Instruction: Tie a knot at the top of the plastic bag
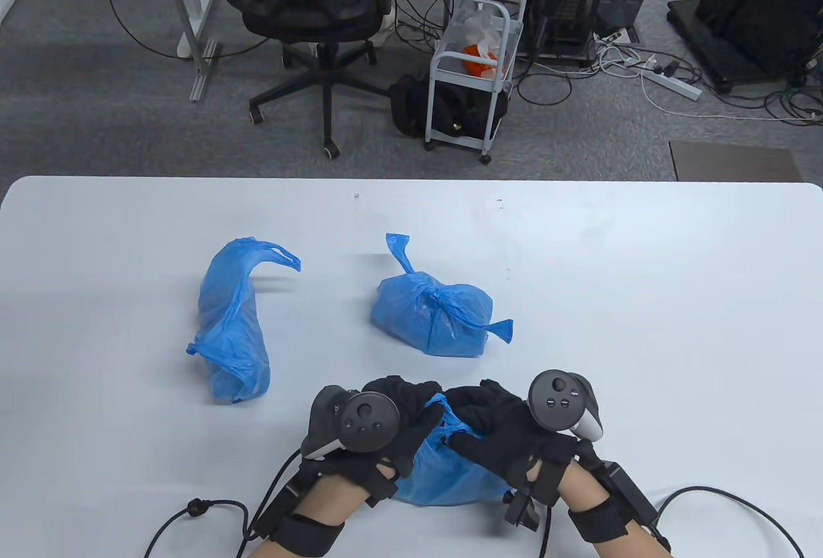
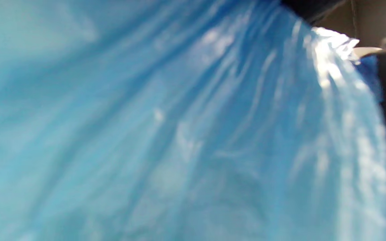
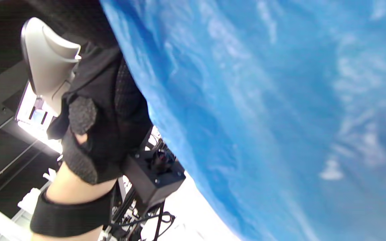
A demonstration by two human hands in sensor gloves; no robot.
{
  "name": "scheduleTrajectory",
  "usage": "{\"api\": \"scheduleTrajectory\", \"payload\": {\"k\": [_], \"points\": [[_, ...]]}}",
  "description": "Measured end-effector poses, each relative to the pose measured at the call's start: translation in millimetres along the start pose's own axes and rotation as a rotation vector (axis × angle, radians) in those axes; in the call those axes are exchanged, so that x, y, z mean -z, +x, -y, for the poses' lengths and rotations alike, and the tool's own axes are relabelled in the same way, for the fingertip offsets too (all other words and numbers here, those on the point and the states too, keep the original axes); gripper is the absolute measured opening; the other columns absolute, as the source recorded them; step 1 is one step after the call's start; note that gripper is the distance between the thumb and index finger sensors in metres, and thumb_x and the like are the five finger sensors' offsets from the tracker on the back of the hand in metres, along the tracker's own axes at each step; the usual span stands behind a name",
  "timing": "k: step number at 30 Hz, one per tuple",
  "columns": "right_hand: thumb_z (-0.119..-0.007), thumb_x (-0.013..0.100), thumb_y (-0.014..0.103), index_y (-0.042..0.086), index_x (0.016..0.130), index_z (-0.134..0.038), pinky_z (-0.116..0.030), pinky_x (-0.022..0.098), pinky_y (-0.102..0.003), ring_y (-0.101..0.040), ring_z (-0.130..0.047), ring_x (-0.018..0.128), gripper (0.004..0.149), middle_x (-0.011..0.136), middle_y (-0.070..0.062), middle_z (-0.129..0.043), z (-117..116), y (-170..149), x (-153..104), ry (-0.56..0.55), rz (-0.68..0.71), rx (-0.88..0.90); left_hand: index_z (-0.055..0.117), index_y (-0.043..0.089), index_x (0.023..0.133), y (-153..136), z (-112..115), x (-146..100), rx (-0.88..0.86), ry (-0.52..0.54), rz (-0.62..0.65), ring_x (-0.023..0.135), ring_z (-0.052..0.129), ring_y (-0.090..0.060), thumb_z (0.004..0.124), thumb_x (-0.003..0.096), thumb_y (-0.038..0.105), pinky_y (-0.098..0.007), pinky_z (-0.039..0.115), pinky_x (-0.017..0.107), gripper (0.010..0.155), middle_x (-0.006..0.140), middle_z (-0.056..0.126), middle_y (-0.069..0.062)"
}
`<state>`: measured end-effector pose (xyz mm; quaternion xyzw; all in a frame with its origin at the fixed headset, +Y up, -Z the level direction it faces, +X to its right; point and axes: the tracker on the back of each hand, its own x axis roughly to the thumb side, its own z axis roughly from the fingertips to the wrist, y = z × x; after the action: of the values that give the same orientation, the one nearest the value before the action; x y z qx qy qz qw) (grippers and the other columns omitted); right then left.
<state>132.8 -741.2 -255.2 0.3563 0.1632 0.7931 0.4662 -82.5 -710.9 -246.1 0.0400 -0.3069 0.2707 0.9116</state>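
Both hands grasp the top of the blue plastic bag (image 1: 443,474) at the table's (image 1: 643,301) near edge: left hand (image 1: 379,429) and right hand (image 1: 508,432) pinch its gathered ends between them. Beyond this bag lie a knotted bag (image 1: 432,317) and, to that one's left, an untied bag (image 1: 231,326). Risk: thin film slipping from gloved fingers, leaving the knot loose. Only the table view shows the pinch; the wrist views show mostly stretched film.
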Motion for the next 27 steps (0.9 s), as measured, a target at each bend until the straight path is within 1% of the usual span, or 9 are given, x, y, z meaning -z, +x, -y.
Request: {"api": "scheduleTrajectory", "payload": {"k": [3, 5, 6, 8, 10, 16, 20, 24, 27], "points": [[-0.087, 0.042, 0.053, 0.023, 0.071, -0.081, -0.017, 0.063, -0.073, -0.055, -0.052, 0.091, 0.042, 0.102, -0.017, -0.057, -3, 2, 1, 0.052, 0.009, -0.024, 0.061, 0.026, 0.080, 1, 2, 0, 0.000, -0.011, 0.000, 0.065, 0.099, -0.023, 0.068, 0.0451, 0.046, -0.053, 0.072, 0.059, 0.041, 0.053, 0.093, 0.014], [-0.095, 0.038, 0.048, 0.023, 0.069, -0.078, -0.016, 0.064, -0.074, -0.055, -0.053, 0.090, 0.043, 0.100, -0.016, -0.057, -4, 4, 1, 0.062, 0.014, -0.056, 0.062, 0.026, 0.080, 2, 2, 0, -0.002, -0.013, 0.000, 0.065, 0.099, -0.023, 0.069, 0.0450, 0.046, -0.053, 0.072, 0.059, 0.041, 0.053, 0.094, 0.014], [-0.097, 0.037, 0.045, 0.023, 0.068, -0.078, -0.017, 0.064, -0.074, -0.055, -0.054, 0.090, 0.043, 0.099, -0.015, -0.058, -4, 6, 2, 0.058, 0.014, -0.085, 0.062, 0.026, 0.080, 1, 2, 0, -0.004, -0.014, -0.001, 0.065, 0.099, -0.023, 0.069, 0.0450, 0.046, -0.054, 0.072, 0.059, 0.041, 0.053, 0.094, 0.014], [-0.097, 0.038, 0.041, 0.024, 0.063, -0.079, -0.022, 0.064, -0.074, -0.054, -0.061, 0.086, 0.035, 0.095, -0.013, -0.065, -3, 8, 1, 0.022, 0.014, -0.141, 0.062, 0.026, 0.080, 1, 1, 0, -0.007, -0.012, -0.001, 0.065, 0.099, -0.023, 0.069, 0.0449, 0.046, -0.054, 0.072, 0.059, 0.041, 0.053, 0.094, 0.014], [-0.096, 0.038, 0.042, 0.024, 0.058, -0.082, -0.026, 0.064, -0.074, -0.053, -0.068, 0.083, 0.030, 0.089, -0.012, -0.073, -2, 8, 1, -0.014, 0.025, -0.155, 0.062, 0.026, 0.080, 1, 1, 0, -0.012, -0.014, -0.004, 0.065, 0.099, -0.023, 0.069, 0.0449, 0.046, -0.054, 0.072, 0.059, 0.041, 0.053, 0.094, 0.013], [-0.088, 0.040, 0.051, 0.024, 0.055, -0.085, -0.030, 0.063, -0.073, -0.052, -0.073, 0.079, 0.031, 0.083, -0.012, -0.080, 1, 8, 0, -0.082, 0.040, -0.154, 0.063, 0.026, 0.080, 1, 1, 0, -0.018, -0.019, -0.006, 0.065, 0.100, -0.024, 0.069, 0.0449, 0.046, -0.054, 0.072, 0.059, 0.041, 0.053, 0.094, 0.013], [-0.083, 0.042, 0.049, 0.022, 0.054, -0.089, -0.030, 0.063, -0.073, -0.052, -0.074, 0.078, 0.031, 0.081, -0.013, -0.083, 2, 8, -1, -0.108, 0.060, -0.130, 0.063, 0.026, 0.080, 1, 1, 0, -0.024, -0.023, -0.010, 0.065, 0.100, -0.024, 0.069, 0.0448, 0.046, -0.054, 0.072, 0.059, 0.041, 0.053, 0.094, 0.013], [-0.071, 0.045, 0.049, 0.019, 0.062, -0.094, -0.031, 0.063, -0.073, -0.053, -0.075, 0.077, 0.042, 0.081, -0.015, -0.086, 5, 7, -2, -0.154, 0.078, -0.111, 0.064, 0.026, 0.080, 0, 0, -1, -0.043, -0.021, -0.014, 0.067, 0.099, -0.025, 0.068, 0.0450, 0.047, -0.054, 0.071, 0.060, 0.041, 0.055, 0.095, 0.012], [-0.064, 0.046, 0.051, 0.016, 0.070, -0.092, -0.031, 0.064, -0.073, -0.053, -0.075, 0.078, 0.051, 0.083, -0.017, -0.085, 8, 6, -4, -0.164, 0.073, -0.094, 0.067, 0.029, 0.080, -3, -4, -2, -0.083, -0.002, -0.018, 0.075, 0.094, -0.028, 0.067, 0.0453, 0.050, -0.055, 0.066, 0.064, 0.040, 0.063, 0.095, 0.008]]}}
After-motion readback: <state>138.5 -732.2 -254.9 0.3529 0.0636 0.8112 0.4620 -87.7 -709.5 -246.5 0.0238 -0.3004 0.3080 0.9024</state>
